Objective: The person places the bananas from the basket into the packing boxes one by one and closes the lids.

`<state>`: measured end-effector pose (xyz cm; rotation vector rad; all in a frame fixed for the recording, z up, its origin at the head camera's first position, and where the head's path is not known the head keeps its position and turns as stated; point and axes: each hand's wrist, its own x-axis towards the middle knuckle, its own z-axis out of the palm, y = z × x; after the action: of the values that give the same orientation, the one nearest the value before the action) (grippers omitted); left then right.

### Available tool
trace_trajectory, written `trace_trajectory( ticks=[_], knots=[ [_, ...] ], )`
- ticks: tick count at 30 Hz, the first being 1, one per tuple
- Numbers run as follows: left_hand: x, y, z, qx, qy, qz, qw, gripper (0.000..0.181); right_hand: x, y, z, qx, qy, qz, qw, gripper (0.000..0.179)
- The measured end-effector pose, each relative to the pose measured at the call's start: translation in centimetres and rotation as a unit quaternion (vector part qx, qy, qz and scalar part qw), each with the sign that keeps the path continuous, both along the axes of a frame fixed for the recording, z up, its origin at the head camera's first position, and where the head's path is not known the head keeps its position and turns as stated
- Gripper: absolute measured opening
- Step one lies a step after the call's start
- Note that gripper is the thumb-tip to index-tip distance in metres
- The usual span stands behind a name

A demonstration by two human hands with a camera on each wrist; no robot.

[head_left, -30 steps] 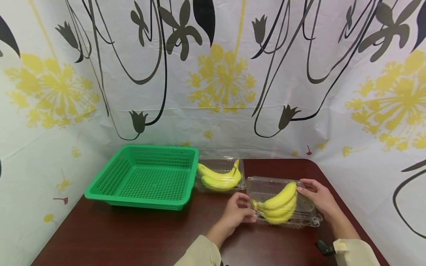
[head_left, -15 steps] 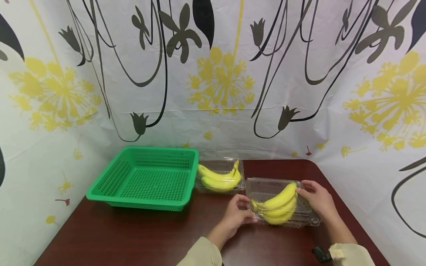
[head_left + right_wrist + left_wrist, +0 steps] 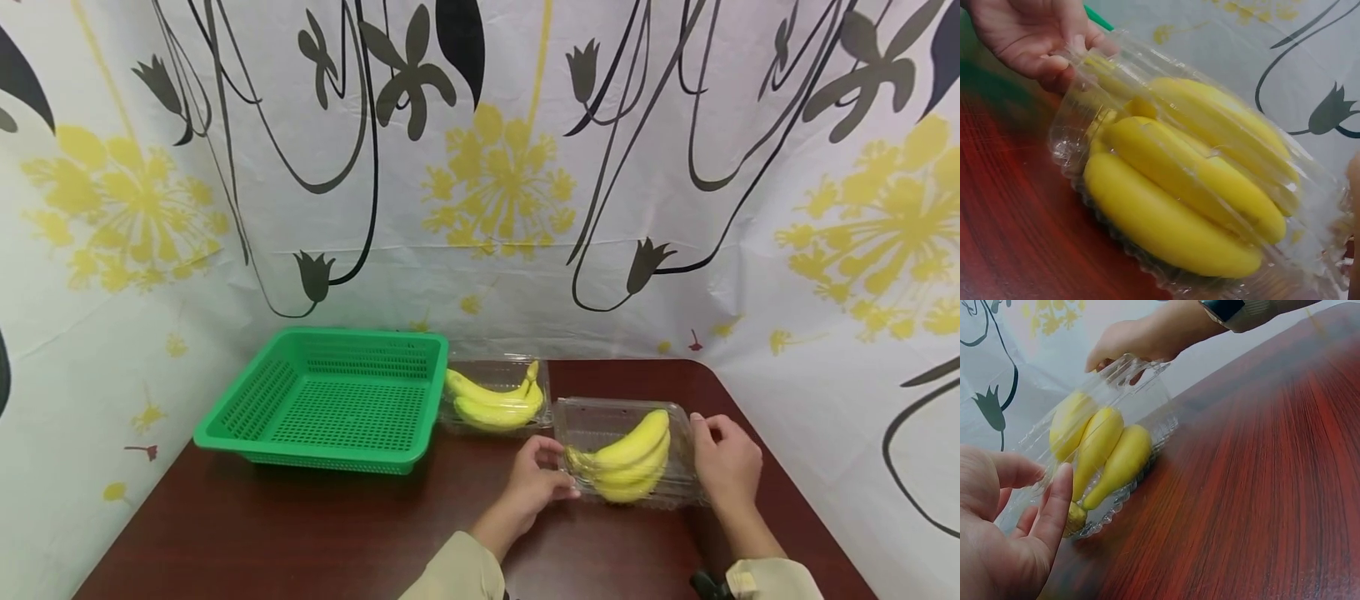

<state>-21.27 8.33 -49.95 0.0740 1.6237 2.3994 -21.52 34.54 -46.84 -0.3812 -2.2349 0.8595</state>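
Observation:
A clear plastic clamshell box [image 3: 592,421] with a bunch of bananas [image 3: 630,462] inside lies on the right of the table. My left hand [image 3: 528,479] pinches its left edge, thumb in front and fingers behind. At the opposite edge my right hand [image 3: 727,467] grips the rim with curled fingers. In the left wrist view the right hand [image 3: 1141,340] is bent over the box's far end. Seen from the right wrist, the bananas [image 3: 1172,212] show through the plastic, with the left hand [image 3: 1035,37] at the stem end.
A green plastic basket [image 3: 408,454] with slotted walls stands at the left. Beside it, toward the back, sits a second clear box with bananas [image 3: 498,408]. The dark red-brown table [image 3: 337,533] meets a patterned cloth [image 3: 495,292] behind.
My right hand has shifted from the box's upper right corner down its right edge, its fingers now more curled. The left hand and the box have barely moved.

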Motion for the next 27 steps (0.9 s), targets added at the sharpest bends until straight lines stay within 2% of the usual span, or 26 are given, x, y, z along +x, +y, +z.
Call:
trace_trajectory(
  ticks=[5, 7, 10, 13, 19, 23, 27],
  knots=[
    [0.0, 0.5, 0.1, 0.000, -0.006, 0.010, 0.9999, 0.044, 0.3, 0.4, 0.2, 0.007, -0.063, 0.063, 0.9960, 0.028],
    [0.0, 0.8, 0.2, 0.003, -0.010, 0.016, 0.9998, 0.045, 0.5, 0.4, 0.1, -0.001, -0.076, 0.091, 0.9930, 0.036],
    [0.2, 1.4, 0.3, 0.008, -0.007, 0.028, 0.9995, 0.046, 0.8, 0.1, -0.3, -0.027, -0.089, 0.113, 0.9892, 0.048],
    [0.2, 1.8, 0.5, 0.008, -0.004, 0.040, 0.9991, 0.047, 1.1, -0.4, -0.7, -0.069, -0.082, 0.095, 0.9897, 0.052],
    [0.0, 2.2, 0.6, 0.005, -0.002, 0.048, 0.9988, 0.048, 1.0, -1.2, -1.5, -0.121, -0.037, 0.023, 0.9917, 0.045],
    [-0.2, 2.1, 0.7, 0.001, 0.007, 0.052, 0.9986, 0.049, 1.1, -1.5, -1.7, -0.155, -0.048, 0.022, 0.9866, 0.049],
    [-0.3, 2.1, 0.7, -0.003, 0.015, 0.056, 0.9983, 0.049, 1.0, -1.5, -1.6, -0.206, -0.046, 0.032, 0.9769, 0.052]
  ],
)
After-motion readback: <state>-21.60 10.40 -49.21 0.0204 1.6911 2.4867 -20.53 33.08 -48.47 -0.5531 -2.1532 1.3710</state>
